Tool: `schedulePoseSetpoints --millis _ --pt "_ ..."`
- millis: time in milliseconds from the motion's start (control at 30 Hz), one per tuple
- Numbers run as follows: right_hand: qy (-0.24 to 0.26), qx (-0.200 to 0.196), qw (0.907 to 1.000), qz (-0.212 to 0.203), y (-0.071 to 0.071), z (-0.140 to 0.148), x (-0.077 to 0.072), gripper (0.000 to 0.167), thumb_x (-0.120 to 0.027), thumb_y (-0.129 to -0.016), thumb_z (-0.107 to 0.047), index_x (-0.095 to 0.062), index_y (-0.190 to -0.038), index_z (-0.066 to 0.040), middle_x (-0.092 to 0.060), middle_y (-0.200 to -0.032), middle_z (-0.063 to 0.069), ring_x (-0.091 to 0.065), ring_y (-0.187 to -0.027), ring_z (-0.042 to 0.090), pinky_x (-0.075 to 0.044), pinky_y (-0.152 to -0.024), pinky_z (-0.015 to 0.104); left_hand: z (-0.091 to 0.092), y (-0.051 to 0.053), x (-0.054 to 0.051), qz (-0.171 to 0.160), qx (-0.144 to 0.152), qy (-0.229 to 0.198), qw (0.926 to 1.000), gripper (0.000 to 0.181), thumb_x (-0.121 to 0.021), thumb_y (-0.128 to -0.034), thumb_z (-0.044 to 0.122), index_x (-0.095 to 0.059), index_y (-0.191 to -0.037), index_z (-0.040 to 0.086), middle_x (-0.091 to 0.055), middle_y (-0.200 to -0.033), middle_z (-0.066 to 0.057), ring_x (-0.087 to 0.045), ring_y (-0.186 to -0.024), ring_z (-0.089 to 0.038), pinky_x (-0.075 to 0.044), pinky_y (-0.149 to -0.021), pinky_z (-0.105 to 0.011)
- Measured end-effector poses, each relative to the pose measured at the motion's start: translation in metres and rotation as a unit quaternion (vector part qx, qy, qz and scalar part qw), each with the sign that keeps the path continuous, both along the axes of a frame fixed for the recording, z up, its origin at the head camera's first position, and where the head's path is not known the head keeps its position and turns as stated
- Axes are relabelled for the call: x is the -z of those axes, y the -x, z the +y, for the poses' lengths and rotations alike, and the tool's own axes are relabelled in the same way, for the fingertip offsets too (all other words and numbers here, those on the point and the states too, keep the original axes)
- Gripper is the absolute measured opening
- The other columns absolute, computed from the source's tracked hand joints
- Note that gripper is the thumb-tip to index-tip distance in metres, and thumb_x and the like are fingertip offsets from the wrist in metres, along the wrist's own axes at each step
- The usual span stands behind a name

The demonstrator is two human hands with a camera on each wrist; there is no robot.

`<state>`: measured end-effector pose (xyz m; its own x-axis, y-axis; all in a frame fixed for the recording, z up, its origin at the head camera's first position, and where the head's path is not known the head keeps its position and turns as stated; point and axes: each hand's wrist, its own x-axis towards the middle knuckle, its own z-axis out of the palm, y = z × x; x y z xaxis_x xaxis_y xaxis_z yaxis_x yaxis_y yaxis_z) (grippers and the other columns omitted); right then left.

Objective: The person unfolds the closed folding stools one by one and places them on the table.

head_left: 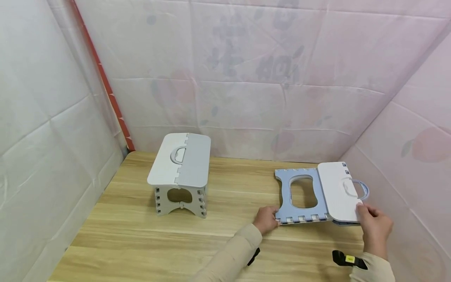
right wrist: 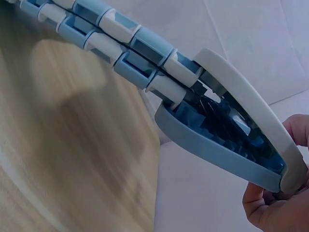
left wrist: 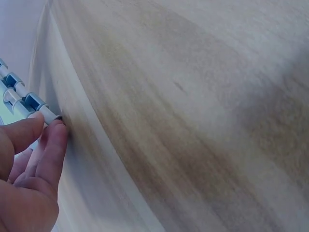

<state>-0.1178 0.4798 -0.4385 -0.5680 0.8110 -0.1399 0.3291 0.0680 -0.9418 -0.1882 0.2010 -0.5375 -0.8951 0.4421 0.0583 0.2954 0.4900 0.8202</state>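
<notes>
A blue-and-white folding stool (head_left: 340, 196) is folded nearly flat at the right of the table, its white seat half on top and its blue leg panel reaching left. My left hand (head_left: 266, 220) pinches the near corner of that leg panel between thumb and fingers, close to the tabletop in the left wrist view. With the thumb on top, my right hand (head_left: 377, 227) grips the near right edge of the seat. The right wrist view shows the two seat halves (right wrist: 217, 159) folded together with a narrow gap between them; a blue carrying handle sticks out on the right.
A grey-and-white folding stool (head_left: 193, 164) stands unfolded and upright on the left half of the wooden table (head_left: 141, 243). Pale printed sheets (head_left: 239, 105) hang behind and on both sides. A red strip (head_left: 105, 78) runs down the back left corner.
</notes>
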Motion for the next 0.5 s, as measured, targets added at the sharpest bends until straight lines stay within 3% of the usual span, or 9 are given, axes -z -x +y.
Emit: schedulePoseSetpoints --millis 267,500 --pt "-0.002 0.023 0.9974 0.068 0.005 -0.016 -0.009 0.025 -0.064 -0.082 -0.016 -0.063 -0.061 -0.030 -0.051 -0.064 -0.015 -0.045 -0.066 0.002 -0.037 -0.051 0.009 -0.002 0.002 0.000 0.016 0.007 0.017 0.9997 0.036 -0.077 -0.0647 -0.002 -0.071 -0.100 0.004 -0.065 -0.073 0.002 -0.050 -0.060 0.001 -0.040 -0.055 -0.011" --pt "-0.006 0.027 0.9945 0.101 0.007 -0.029 -0.020 0.025 -0.060 -0.083 -0.012 -0.066 -0.066 -0.028 -0.053 -0.066 -0.016 -0.047 -0.068 0.002 -0.038 -0.052 0.008 -0.003 0.001 -0.003 0.008 0.016 0.032 0.9993 0.020 -0.073 -0.0665 0.000 -0.070 -0.085 0.007 -0.048 -0.058 0.009 -0.037 -0.052 -0.003 -0.031 -0.046 -0.015"
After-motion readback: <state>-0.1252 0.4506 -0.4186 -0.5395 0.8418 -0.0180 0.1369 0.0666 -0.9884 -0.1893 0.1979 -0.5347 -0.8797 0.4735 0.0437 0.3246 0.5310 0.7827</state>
